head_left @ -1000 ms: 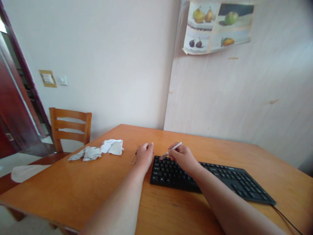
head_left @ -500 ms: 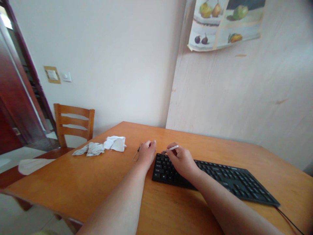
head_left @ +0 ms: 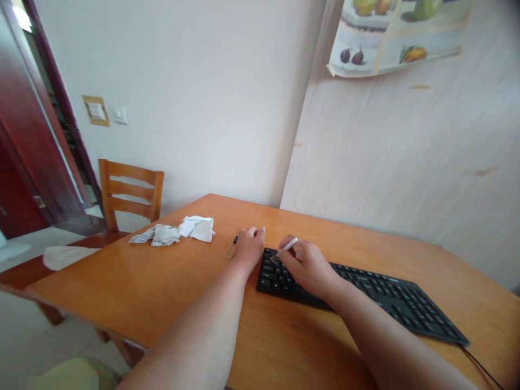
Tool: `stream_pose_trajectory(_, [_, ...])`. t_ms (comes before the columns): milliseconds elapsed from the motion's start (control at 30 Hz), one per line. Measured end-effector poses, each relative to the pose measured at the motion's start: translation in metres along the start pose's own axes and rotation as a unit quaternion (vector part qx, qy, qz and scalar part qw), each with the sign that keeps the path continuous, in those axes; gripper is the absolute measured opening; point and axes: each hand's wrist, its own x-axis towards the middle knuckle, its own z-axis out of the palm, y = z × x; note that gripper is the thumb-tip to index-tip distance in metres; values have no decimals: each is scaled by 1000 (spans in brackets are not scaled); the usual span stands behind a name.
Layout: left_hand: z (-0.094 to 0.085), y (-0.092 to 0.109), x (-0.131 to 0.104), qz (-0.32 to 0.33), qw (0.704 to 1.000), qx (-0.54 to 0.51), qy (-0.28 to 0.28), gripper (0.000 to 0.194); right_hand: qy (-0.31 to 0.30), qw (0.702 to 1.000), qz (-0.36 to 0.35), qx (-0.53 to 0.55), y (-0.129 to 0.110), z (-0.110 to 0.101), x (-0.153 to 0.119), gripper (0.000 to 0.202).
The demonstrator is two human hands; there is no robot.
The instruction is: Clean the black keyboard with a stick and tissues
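Note:
A black keyboard (head_left: 390,297) lies on the wooden table, its cable running off at the right. Over its left part, my right hand (head_left: 306,265) pinches a thin white-handled brush (head_left: 290,244), whose dark tip is at the upper left keys. My left hand (head_left: 249,247) is curled beside the keyboard's left end; whether its fingers hold something is hidden. Just left of that hand lies a small dark item with a thin loop (head_left: 230,249), partly covered by the hand.
Crumpled white cloths (head_left: 197,228) and a greyish one (head_left: 166,235) lie on the table's left side (head_left: 134,292). A wooden chair (head_left: 130,188) stands behind it at the left. Another pale cloth (head_left: 67,257) rests on a seat. Fruit pictures (head_left: 365,46) hang on the wall.
The brush tip has moved from the keyboard's back left corner down onto the keys, with my right hand slightly lower. The view has shifted a little.

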Motion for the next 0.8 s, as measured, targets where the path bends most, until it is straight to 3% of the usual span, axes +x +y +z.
stream_pose_trajectory(800, [1,-2,3,10,997,75,-24,40,-91,992,19,-84,-29,-21,-4,17])
